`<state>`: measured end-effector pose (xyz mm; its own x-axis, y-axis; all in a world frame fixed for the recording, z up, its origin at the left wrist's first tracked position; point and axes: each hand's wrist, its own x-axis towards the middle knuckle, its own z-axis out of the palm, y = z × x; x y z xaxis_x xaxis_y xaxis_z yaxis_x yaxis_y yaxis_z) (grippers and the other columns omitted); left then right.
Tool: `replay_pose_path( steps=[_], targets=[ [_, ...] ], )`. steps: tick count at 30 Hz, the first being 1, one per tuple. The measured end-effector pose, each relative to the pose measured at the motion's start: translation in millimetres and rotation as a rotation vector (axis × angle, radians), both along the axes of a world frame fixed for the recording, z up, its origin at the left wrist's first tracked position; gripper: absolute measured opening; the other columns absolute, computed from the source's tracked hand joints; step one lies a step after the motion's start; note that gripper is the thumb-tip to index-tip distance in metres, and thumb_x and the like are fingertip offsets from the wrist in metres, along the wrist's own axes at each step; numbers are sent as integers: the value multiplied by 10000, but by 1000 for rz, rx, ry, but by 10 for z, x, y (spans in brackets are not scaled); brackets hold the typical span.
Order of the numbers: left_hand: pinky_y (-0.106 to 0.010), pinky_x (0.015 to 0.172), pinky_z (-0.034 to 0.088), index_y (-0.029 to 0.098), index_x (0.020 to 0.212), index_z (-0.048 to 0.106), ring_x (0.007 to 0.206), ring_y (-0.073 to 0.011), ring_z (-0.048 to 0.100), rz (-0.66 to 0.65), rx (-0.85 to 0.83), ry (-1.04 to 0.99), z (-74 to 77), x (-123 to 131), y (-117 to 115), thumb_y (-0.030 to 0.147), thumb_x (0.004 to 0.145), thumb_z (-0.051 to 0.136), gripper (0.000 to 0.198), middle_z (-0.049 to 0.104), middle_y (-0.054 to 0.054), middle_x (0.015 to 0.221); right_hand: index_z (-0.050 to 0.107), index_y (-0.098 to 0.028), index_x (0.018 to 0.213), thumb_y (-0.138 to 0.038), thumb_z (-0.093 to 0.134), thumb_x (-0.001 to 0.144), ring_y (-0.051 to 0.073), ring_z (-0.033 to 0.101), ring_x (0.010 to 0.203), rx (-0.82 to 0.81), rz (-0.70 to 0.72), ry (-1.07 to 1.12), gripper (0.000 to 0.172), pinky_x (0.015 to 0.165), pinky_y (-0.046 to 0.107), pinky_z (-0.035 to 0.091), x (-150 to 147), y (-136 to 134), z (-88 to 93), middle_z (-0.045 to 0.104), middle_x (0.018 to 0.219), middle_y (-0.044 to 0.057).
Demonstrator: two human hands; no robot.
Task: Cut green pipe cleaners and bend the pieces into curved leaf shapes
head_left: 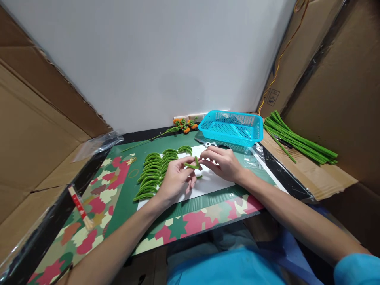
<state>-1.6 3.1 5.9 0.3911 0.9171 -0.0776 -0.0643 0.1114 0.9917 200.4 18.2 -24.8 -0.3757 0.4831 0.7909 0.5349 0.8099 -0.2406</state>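
Observation:
My left hand (175,179) and my right hand (222,161) meet over a white sheet (213,181) in the middle of the table. Both pinch a short green pipe cleaner piece (192,164) that is bent between the fingertips. Just left of my hands lie rows of several folded green pipe cleaner leaves (154,168) on the white sheet and the green mat.
A blue plastic basket (231,126) stands behind my right hand. A bundle of long green pipe cleaners (297,138) lies on cardboard at the right. A stem with orange flowers (184,126) lies at the back. Chopsticks in a paper sleeve (80,208) rest at the left on the camouflage cloth.

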Motion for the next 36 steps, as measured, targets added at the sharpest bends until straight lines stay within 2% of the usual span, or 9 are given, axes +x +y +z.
replay_pose_path(
  steps=[4, 6, 8, 13, 18, 22, 26, 30, 36],
  targets=[
    [-132, 265, 250, 172, 1123, 666, 338, -47, 466, 5, -188, -96, 21, -6, -4, 294, 845, 731, 311, 656, 21, 714, 672, -198, 1113, -263, 529, 1086, 143, 662, 764, 0, -2, -10, 160, 655, 257, 471, -39, -34, -21, 729, 942, 50],
    [-132, 280, 289, 178, 1114, 647, 372, -51, 501, 17, -207, -140, 30, -7, -10, 288, 856, 731, 293, 666, 13, 756, 664, -198, 1203, -260, 538, 1079, 153, 671, 783, 7, 32, -28, 188, 662, 263, 477, -61, -51, -25, 729, 943, 49],
    [-138, 304, 345, 173, 1077, 641, 402, -70, 535, 20, -189, -149, 34, -8, -14, 292, 866, 737, 261, 630, 27, 699, 655, -203, 1270, -268, 546, 1078, 158, 675, 779, 17, 50, -44, 231, 652, 263, 472, -79, -61, -25, 727, 923, 43],
    [-154, 362, 419, 166, 1016, 638, 472, -89, 589, 21, -117, -149, 6, -10, 5, 327, 875, 746, 239, 624, 23, 713, 656, -191, 1259, -232, 552, 1068, 135, 644, 711, 5, 78, -11, 221, 599, 250, 441, -91, -59, -32, 712, 917, 35],
    [-162, 373, 419, 169, 1044, 644, 444, -99, 552, 69, 30, -80, -35, -24, 47, 396, 907, 737, 282, 588, 41, 594, 612, -189, 1262, -193, 554, 1036, 122, 648, 696, -77, 81, 40, 234, 604, 238, 466, -63, -32, -96, 731, 974, 42],
    [-173, 374, 406, 166, 1075, 640, 412, -75, 533, 79, 211, 32, -63, -40, 48, 431, 953, 699, 298, 621, 30, 676, 577, -179, 1321, -172, 574, 1003, 111, 658, 665, -196, 77, 82, 319, 569, 229, 467, -77, -22, -86, 758, 1027, 53],
    [-148, 361, 346, 202, 1164, 591, 414, -45, 528, 80, 332, 113, -89, -33, 16, 437, 984, 678, 309, 652, 24, 791, 641, -179, 1218, -222, 574, 1043, 105, 686, 664, -354, 113, 188, 192, 591, 219, 511, -129, -22, -19, 774, 977, 42],
    [-141, 366, 383, 243, 1225, 522, 455, -51, 570, 62, 325, 77, -94, -22, 1, 453, 954, 720, 396, 672, 20, 892, 679, -182, 1041, -283, 582, 1065, 113, 690, 699, -275, 131, 214, 142, 618, 222, 528, -135, -19, -17, 760, 924, 43],
    [-140, 337, 374, 209, 1174, 562, 440, -55, 567, 62, 306, 30, -59, -22, 14, 445, 942, 739, 375, 658, 19, 850, 651, -180, 1016, -264, 538, 1096, 121, 666, 699, -132, 75, 91, 162, 635, 238, 480, -81, 21, -99, 756, 912, 45]
  ],
)
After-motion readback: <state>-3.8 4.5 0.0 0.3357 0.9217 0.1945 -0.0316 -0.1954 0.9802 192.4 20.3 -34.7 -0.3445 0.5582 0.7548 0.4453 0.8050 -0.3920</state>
